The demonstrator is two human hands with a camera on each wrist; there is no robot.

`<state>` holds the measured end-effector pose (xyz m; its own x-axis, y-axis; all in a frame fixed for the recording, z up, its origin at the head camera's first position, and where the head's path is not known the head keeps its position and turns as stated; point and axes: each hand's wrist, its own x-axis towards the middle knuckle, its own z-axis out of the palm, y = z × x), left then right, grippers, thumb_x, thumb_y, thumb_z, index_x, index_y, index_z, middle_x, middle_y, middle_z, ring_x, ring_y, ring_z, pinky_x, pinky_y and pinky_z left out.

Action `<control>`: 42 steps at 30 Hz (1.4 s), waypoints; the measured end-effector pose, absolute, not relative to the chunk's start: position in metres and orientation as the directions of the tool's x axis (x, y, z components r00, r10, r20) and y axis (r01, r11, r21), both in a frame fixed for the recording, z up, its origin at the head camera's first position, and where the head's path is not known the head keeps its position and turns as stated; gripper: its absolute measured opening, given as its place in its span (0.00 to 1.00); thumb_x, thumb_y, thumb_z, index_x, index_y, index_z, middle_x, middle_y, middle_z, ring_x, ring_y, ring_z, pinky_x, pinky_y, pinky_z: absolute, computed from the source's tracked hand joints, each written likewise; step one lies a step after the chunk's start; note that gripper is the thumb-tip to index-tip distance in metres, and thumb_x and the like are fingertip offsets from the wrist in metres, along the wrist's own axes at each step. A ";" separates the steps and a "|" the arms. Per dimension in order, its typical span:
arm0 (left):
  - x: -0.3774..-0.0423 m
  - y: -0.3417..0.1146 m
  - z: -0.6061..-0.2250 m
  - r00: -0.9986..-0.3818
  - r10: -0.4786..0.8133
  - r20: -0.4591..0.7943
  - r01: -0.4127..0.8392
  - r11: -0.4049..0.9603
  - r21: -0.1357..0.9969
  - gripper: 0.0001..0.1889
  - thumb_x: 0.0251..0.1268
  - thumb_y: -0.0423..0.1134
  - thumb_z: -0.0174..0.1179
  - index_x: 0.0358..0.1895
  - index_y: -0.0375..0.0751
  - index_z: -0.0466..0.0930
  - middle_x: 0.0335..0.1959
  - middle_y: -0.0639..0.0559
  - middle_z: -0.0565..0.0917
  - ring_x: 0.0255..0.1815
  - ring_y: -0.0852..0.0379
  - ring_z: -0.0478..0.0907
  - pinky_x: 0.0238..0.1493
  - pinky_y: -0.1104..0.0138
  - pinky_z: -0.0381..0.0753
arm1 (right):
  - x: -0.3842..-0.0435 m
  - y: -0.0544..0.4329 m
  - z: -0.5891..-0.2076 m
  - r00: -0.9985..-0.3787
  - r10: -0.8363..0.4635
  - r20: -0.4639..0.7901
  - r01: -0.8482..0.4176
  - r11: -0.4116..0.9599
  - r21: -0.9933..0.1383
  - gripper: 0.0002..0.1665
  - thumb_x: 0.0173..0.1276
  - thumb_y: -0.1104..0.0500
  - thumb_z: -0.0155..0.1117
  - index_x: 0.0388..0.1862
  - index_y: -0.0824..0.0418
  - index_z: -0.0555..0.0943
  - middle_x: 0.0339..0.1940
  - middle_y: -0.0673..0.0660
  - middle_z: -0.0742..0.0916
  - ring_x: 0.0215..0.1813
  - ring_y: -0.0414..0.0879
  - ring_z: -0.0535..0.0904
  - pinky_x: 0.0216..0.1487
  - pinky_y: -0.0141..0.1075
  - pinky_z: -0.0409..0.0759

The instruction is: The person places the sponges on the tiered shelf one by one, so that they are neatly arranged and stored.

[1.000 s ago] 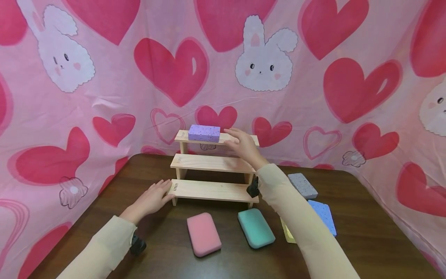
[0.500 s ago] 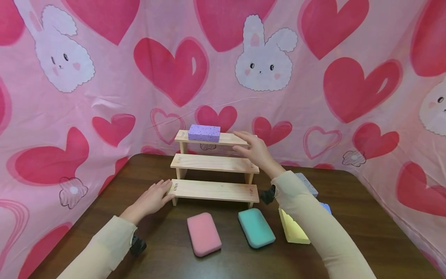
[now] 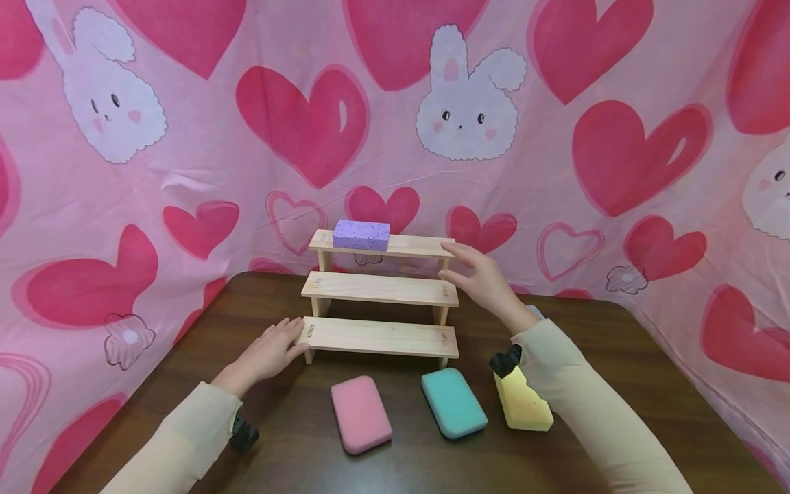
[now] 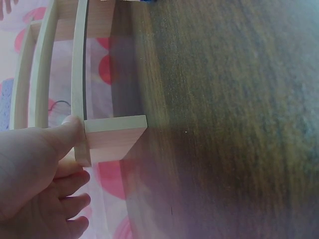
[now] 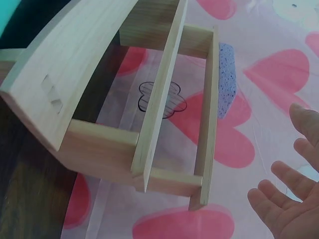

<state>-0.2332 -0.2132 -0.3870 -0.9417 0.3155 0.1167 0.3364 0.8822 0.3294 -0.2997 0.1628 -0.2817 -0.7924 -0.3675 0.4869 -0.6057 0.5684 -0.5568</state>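
Observation:
A three-tier wooden shelf stand point(image 3: 382, 336) sits on the table. On the left part of its top tier rests a speckled purple sponge point(image 3: 361, 235), also visible in the right wrist view as a sponge block point(image 5: 227, 79). My left hand point(image 3: 265, 353) holds the left end of the lowest board. The left wrist view has that hand point(image 4: 40, 174) with thumb and forefinger pinching the board's end. Beside the right end of the upper tiers is my right hand point(image 3: 487, 281), fingers spread and holding nothing. In the right wrist view this hand point(image 5: 294, 199) is apart from the wood.
In front of the stand lie a pink sponge point(image 3: 361, 415) and a teal sponge point(image 3: 455, 403). A yellow sponge point(image 3: 524, 405) is to their right, partly behind my right sleeve. A sliver of grey sponge point(image 3: 534, 312) shows past that arm. Heart-patterned cloth point(image 3: 302, 123) hangs behind.
My right hand has moved right, away from the purple sponge and past the top tier's end. More of the yellow sponge shows; the blue one is now hidden. My left hand stays put.

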 end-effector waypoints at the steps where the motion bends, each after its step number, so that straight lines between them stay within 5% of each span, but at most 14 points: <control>1: -0.233 -0.213 -0.387 -0.941 0.316 0.118 0.337 0.882 0.329 0.30 0.65 0.41 0.56 0.63 0.22 0.61 0.63 0.29 0.64 0.65 0.32 0.55 0.63 0.44 0.52 | -0.299 0.165 -0.282 -0.793 -0.363 0.489 -0.605 0.567 -0.559 0.34 0.59 0.59 0.68 0.64 0.60 0.70 0.64 0.61 0.72 0.64 0.54 0.66 0.59 0.49 0.68; 20: -0.233 -0.213 -0.389 -0.947 0.304 0.104 0.321 0.882 0.346 0.30 0.65 0.42 0.55 0.63 0.23 0.61 0.63 0.29 0.63 0.66 0.33 0.54 0.64 0.45 0.50 | -0.290 0.217 -0.291 -0.836 -0.252 0.487 -0.540 0.536 -0.649 0.34 0.61 0.62 0.65 0.66 0.64 0.67 0.65 0.66 0.70 0.65 0.60 0.63 0.60 0.55 0.63; 42: -0.233 -0.213 -0.388 -0.943 0.310 0.121 0.333 0.883 0.330 0.30 0.65 0.41 0.55 0.63 0.22 0.61 0.63 0.28 0.64 0.65 0.32 0.55 0.63 0.44 0.51 | -0.302 0.291 -0.335 -0.923 -0.072 0.378 -0.346 0.586 -0.733 0.38 0.63 0.48 0.63 0.69 0.60 0.64 0.66 0.65 0.69 0.62 0.63 0.66 0.52 0.55 0.71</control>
<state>-0.2330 -0.2127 -0.3881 -0.9428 0.3103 0.1215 0.3332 0.8831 0.3303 -0.3016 0.2913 -0.3347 -0.9230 -0.0722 0.3780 -0.3459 0.5861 -0.7326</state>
